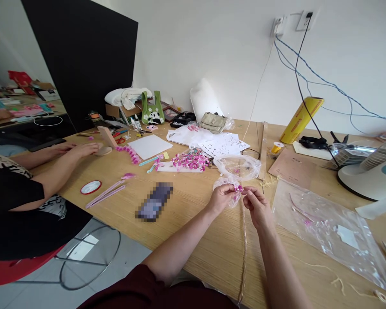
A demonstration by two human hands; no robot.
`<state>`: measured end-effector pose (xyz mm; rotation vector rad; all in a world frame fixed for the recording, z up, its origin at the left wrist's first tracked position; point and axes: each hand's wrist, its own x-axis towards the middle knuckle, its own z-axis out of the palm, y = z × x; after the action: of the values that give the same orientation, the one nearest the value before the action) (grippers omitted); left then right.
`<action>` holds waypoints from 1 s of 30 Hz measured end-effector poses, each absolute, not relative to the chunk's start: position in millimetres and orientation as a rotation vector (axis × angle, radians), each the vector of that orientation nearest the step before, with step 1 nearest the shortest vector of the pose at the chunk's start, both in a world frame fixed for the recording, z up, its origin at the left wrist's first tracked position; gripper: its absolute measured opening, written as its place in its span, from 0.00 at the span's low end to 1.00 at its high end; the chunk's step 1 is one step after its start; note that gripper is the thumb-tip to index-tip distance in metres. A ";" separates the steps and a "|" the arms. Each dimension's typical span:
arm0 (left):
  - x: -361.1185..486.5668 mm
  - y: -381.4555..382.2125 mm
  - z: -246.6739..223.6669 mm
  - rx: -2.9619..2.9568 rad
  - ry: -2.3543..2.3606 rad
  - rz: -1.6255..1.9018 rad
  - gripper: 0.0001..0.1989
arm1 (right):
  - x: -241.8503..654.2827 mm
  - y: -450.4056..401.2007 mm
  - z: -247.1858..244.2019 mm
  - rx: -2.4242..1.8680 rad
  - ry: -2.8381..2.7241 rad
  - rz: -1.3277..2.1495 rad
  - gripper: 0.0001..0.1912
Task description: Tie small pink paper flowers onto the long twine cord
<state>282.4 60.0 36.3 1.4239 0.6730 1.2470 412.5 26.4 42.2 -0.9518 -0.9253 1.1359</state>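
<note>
At the far left, another person in a black top sits at a wooden table, both hands near a tan block. Right of that person's arm, in the left part of the frame, lie a round white dish with a red rim and slim pink sticks. Next comes a dark, pixelated rectangle, left of the lower centre. Above it, a white sheet lies below a green bag with a panda.

At the centre, a heap of pink and white blossoms spreads over something white. Just right of centre, the left hand pinches a small pink flower piece, thumb and fingers closed on it. A crumpled clear bag is just behind the piece. The right hand meets the piece's right side, fingers curled and thumb close to the index finger; whether they grip it is unclear.

Farther right are a brown envelope, a leaning yellow roll and a flat clear plastic bag. A white appliance stands at the right edge.
</note>
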 end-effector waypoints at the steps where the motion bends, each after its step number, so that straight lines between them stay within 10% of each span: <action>1: 284.7 59.8 35.8 1.313 0.648 1.258 0.11 | 411.8 26.2 38.3 -0.962 -0.934 1.139 0.09; 30: 285.3 56.7 13.5 0.861 0.494 1.124 0.15 | 394.9 23.1 8.5 -0.895 -0.913 1.334 0.11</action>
<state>285.3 56.7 13.5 0.8612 0.4944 1.1237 394.9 23.1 8.5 -0.8948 -0.9134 1.3338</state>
